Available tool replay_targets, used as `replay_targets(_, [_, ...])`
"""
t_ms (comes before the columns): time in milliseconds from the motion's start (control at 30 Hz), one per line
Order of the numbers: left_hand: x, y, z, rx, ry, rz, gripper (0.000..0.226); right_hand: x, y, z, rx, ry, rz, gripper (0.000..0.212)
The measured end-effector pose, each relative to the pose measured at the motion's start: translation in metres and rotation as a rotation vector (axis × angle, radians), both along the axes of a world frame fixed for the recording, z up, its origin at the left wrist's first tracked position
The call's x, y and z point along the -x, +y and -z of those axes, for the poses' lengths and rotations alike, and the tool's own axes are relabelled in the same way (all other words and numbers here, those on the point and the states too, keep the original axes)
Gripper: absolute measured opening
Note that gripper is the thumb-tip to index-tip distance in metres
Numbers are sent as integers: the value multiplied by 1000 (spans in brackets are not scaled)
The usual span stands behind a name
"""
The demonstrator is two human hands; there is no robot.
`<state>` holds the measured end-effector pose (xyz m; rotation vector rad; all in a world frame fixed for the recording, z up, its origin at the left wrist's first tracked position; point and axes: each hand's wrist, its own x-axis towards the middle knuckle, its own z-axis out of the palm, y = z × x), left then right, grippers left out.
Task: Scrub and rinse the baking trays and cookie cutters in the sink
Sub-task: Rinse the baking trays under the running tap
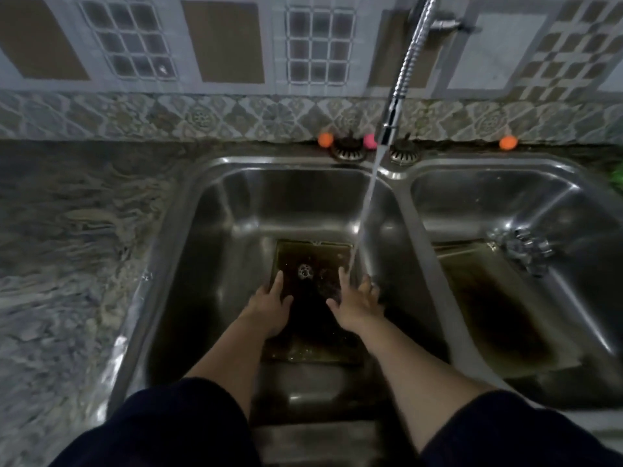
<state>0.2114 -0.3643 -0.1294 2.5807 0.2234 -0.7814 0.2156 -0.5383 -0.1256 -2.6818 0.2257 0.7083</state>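
Baking tray [313, 264] lengthwise toward wall

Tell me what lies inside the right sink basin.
In the right basin, a dark baking tray leans along the floor, with shiny metal cookie cutters by its far corner. The tray hides whatever is beneath it, drain included.

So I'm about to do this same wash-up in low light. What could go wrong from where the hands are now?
1. The water stream lands at the tray's right edge by the right hand, so it may splash out.
2. The small cutter lying on the wet tray could slide off towards the drain.
3. The cutters in the dim right basin may have sharp edges that are easy to miss.
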Motion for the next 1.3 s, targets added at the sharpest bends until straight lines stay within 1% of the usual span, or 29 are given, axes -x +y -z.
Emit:
replay_targets(233, [-4,-18,18,76,28,-55,64,-12,19,17,-12,0,239,84])
replay_targets(300, [-6,-17,22,114,30,-71,64,-15,18,18,-46,3,293,87])
replay_targets(400, [-9,-13,26,132,29,-70,64,-19,16,14,-131,-44,317,83])
replay_targets(533, [-8,-11,25,95,12,-64,60,-18,10,2,-162,-87,316,77])
replay_targets(667, [-7,-19,16,158,1,-130,55,-14,13,-15,-210,-292,297,78])
replay_targets(733, [-6,-27,12,197,5,-185,53,-13,18,-25,-304,-412,297,77])
replay_targets(800, [-4,-36,8,238,14,-225,54,-7,18,-34,-347,-492,278,75])
replay_targets(833, [0,-40,6,261,-3,-239,56,-4,15,-38,-345,-523,268,75])
replay_targets(900, [8,-46,2,319,-105,-266,69,5,5,-47,-349,-578,269,77])
replay_targets(967, [9,-48,-3,435,-219,-300,79,13,-8,-56,-383,-633,277,78])
replay_targets(1033, [5,-45,-12,584,-260,-301,81,21,-21,-64,-484,-702,264,81])
replay_targets(1100, [1,-39,-25,677,-299,-279,73,26,-29,-72,-605,-746,257,82])
replay_targets(1167, [1,-29,-37,755,-392,-287,61,27,-33,-76,-684,-735,280,83])
replay_targets(1233, [4,-23,-50,901,-458,-343,52,26,-34,-79,-654,-679,292,85])
replay_targets(1300, [6,-20,-61,956,-559,-370,49,23,-32,-80,-576,-578,281,93])
